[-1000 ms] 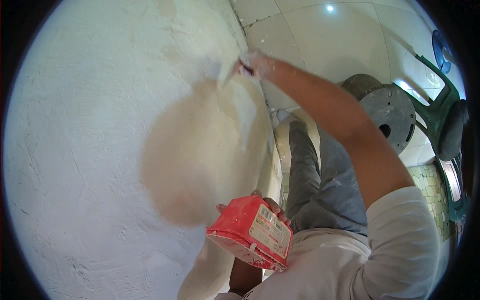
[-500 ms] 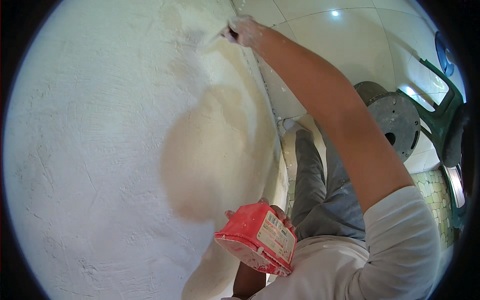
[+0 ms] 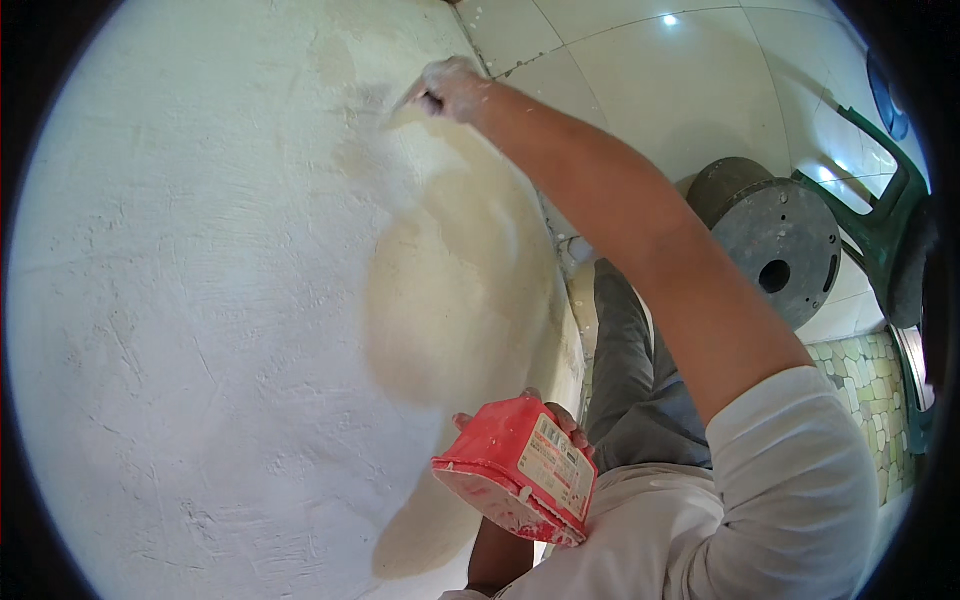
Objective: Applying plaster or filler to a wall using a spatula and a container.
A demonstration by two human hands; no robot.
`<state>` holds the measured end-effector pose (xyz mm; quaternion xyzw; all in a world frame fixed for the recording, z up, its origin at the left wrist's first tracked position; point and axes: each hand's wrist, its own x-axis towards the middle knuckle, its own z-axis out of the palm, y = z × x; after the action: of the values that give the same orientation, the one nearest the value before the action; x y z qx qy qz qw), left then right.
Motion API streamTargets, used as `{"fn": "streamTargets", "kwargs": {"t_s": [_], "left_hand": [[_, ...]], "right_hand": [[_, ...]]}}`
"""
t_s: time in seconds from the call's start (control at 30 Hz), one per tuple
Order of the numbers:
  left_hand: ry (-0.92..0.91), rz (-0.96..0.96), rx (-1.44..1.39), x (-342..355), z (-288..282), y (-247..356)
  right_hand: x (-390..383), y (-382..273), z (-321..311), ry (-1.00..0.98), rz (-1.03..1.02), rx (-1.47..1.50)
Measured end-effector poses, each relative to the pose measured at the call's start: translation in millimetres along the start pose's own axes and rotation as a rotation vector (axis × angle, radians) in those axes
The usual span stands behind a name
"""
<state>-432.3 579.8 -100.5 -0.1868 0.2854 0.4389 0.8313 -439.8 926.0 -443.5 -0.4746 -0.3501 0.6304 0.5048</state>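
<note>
My right hand (image 3: 450, 92), dusted white, reaches up to the rough white plastered wall (image 3: 200, 300), gripping a scraper (image 3: 402, 106) whose blurred blade is at a patchy, yellowish part of the surface. Below, at my waist, my left hand (image 3: 566, 425) grips a red plastic container (image 3: 500, 480) smeared with white material, its labelled side turned toward my right. The container is tilted on its side in this view, and what is inside is hidden. Most of my left hand is behind it, with fingertips showing along the far edge.
A round grey metal drum-like object (image 3: 760, 240) stands on the tiled floor (image 3: 680, 80) right of my legs. A green plastic chair (image 3: 880, 250) is at the right edge, with a blue round object (image 3: 885, 90) beyond it. Green mosaic tiles (image 3: 860, 380) lie lower right.
My right hand with the scraper moved up along the wall, then slightly down and to the left. My left hand still holds the red container, with little movement.
</note>
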Motion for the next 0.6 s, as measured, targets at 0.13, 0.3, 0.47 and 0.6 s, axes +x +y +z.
{"fn": "streamTargets", "kwargs": {"t_s": [0.13, 0.3, 0.47, 0.6], "left_hand": [[-0.020, 0.010, 0.006, -8.4, 5.1, -5.1], [-0.076, 0.129, -0.084, -32.8, 8.4, -39.9], [-0.290, 0.107, 0.022, -50.1, 13.0, -56.3], [-0.310, 0.182, 0.170, -60.7, 25.7, -69.4]], "right_hand": [[-41.6, -24.0, -97.2, 0.266, 0.488, 0.696], [-217.7, -53.0, -205.3, 0.514, 0.532, 0.649], [-409.5, -116.4, -274.9, 0.759, 0.583, 0.486], [-507.8, -178.8, -298.1, 0.824, 0.569, 0.212]]}}
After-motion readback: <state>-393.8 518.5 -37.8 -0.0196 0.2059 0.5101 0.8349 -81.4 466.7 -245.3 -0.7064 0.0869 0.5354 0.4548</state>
